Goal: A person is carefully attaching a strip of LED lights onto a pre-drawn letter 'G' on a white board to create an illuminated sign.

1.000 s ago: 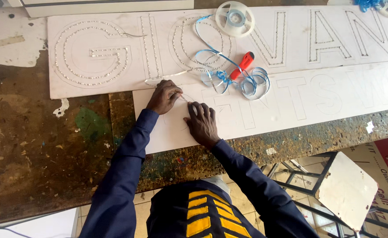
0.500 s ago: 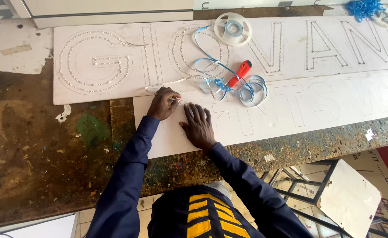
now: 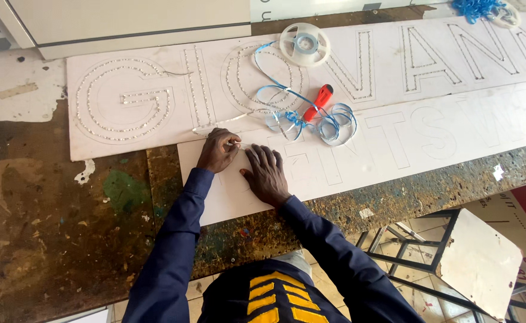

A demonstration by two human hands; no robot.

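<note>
Head view, looking straight down over a paint-stained workbench [image 3: 47, 239]. Two white sign boards laid side by side, both cut off at the right edge: far board [image 3: 131, 128] with letter outlines studded in small dots, near board [image 3: 358, 155] with faint pencilled outlines only, hard to read. Two hands, both in dark blue sleeves, close together on the near board's left end. Left hand [image 3: 217, 151] curled knuckles-up, fingertips pinched on a small pale piece [image 3: 237, 145] at the board's upper edge; too small to make out what kind of piece. Right hand [image 3: 267, 173] flat on the board, fingers spread and pressing down, nothing gripped; fingertips just beside the pinched piece. Thin clear strand [image 3: 224, 121] running from near the left hand up across the far board, end lost among the wire. One loose tangle of blue wire [image 3: 310, 116], one red-handled tool [image 3: 317, 102] lying in it, tip hidden under the loops. One clear plastic spool [image 3: 305, 44] beyond, on the far board. Second blue bundle [image 3: 477, 8] at the top right, partly out of frame. One white stool [image 3: 472, 263] below the bench, cut off at the corner.
</note>
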